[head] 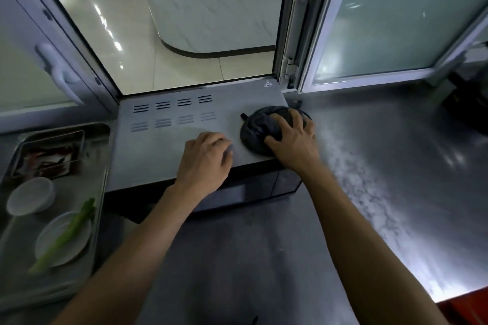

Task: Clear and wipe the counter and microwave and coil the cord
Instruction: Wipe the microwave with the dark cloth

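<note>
Only a warning triangle sticker point(268, 83) marks the microwave point(169, 145); unreadable.

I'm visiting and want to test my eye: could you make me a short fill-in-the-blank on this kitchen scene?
1. The right hand grips a dark bundle on top of the ____.
2. The left hand rests on the microwave and holds ____.
3. The green stalk lies across a white ____ in the metal tray.

Missing words: microwave; nothing; plate
</note>
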Available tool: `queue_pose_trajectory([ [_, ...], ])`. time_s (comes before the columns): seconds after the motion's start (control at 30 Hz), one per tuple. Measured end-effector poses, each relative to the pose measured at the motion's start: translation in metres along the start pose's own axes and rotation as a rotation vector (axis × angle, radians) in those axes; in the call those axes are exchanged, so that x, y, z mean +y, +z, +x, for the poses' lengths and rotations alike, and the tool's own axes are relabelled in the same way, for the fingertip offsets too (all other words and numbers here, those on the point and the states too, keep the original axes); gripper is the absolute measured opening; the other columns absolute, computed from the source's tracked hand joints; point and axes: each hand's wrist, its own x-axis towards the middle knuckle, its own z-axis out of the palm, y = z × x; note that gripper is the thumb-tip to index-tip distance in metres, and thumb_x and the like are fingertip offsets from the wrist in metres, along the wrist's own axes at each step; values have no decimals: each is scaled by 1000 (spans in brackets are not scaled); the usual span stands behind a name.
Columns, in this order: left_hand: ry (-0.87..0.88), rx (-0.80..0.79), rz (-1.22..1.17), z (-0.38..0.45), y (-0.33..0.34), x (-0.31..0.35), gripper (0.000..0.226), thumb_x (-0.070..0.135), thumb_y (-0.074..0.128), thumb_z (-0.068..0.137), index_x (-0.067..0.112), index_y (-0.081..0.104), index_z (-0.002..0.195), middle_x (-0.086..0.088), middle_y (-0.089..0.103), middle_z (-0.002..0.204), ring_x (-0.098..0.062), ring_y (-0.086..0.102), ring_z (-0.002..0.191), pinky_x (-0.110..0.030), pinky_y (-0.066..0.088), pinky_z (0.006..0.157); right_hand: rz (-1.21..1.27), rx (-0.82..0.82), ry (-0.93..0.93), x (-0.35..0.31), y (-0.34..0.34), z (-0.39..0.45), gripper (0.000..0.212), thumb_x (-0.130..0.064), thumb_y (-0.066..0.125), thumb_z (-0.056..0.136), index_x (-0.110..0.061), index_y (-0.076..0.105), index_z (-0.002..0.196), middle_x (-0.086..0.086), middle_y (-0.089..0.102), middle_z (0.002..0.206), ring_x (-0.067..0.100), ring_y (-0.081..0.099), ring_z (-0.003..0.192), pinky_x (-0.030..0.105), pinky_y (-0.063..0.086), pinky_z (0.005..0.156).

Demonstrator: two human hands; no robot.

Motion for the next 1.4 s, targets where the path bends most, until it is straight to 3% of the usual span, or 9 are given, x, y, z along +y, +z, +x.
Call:
queue_pose_trajectory([
  [0.4,-49,38,17,-3,7,9,29,23,52,96,13,66,119,1,59,126,-21,52,118,-43,46,94,32,48,-32,5,4,-7,61,-53,49,88,-42,31,146,2,13,160,43,11,141,58,26,113],
  [0.53,25,43,-2,-17,3,5,31,26,48,97,14,66,119,0,59,125,-22,52,118,-44,46,92,-21,172,15,-3,16,-33,59,-53,46,88,-37,35,144,6,21,158,42,11,144,59,22,114],
  [0.67,103,37,-19,-42,-3,-15,28,26,50,96,16,66,116,1,59,124,-22,52,117,-46,48,90,20,405,105,-22,45,-73,54,-46,48,88,-26,48,138,10,33,154,41,11,146,63,17,116],
  [0.9,246,-20,-34,-88,-22,-75,33,27,52,97,16,60,127,2,56,131,-22,49,124,-46,45,97,491,537,308,-83,95,-122,59,-25,54,88,-25,38,145,8,10,163,41,5,147,63,24,114],
  [1.1,302,-77,-40,-103,-35,-105,40,28,52,98,15,55,135,0,55,137,-21,47,128,-46,44,100,830,606,379,-138,122,-139,64,-11,59,87,-18,35,146,12,21,159,32,20,147,54,24,118],
  [1.4,340,-115,-26,-84,-29,-100,46,44,40,101,17,52,137,-1,53,139,-19,45,130,-43,41,102,1130,643,441,-161,151,-143,73,-11,50,94,-32,17,156,-5,7,166,16,-1,154,48,9,125],
])
